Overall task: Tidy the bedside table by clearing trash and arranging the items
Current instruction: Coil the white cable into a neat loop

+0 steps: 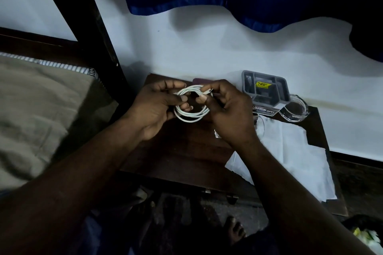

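Left hand (157, 107) and right hand (230, 114) grip coiled cable (192, 117); package (269, 97) reads OPEL.

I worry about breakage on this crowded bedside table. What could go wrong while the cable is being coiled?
1. The left hand holds the loops of the white cable while the right hand pinches the plug end; a slack grip could let the coil spring open.
2. What looks like a clear glass stands close by the right wrist; a swing of that arm might knock it over.
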